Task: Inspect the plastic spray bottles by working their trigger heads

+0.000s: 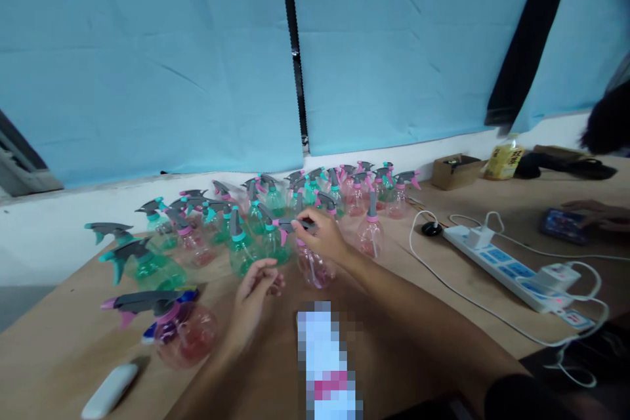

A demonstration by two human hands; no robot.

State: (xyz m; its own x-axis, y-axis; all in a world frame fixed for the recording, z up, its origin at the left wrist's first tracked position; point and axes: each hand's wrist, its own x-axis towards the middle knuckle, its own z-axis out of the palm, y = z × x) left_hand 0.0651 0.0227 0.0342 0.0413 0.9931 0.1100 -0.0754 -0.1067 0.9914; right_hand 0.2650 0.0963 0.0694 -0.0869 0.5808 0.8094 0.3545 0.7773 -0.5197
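My right hand is closed around the grey-and-pink trigger head of a clear pink spray bottle, which stands upright on the table. To its left, my left hand hovers near the bottle with loosely curled, slightly parted fingers and nothing visible in it. Behind both hands stand several green and pink spray bottles with grey heads; a green spray bottle is just beyond my left hand. A pink spray bottle stands nearer at the left, and another pink spray bottle is right of my right hand.
A white power strip with plugs and trailing cables lies at right. Behind it are a cardboard box and a yellow-labelled bottle. A person's hand holds a phone. A white object lies front left; a pixelated patch covers something in front.
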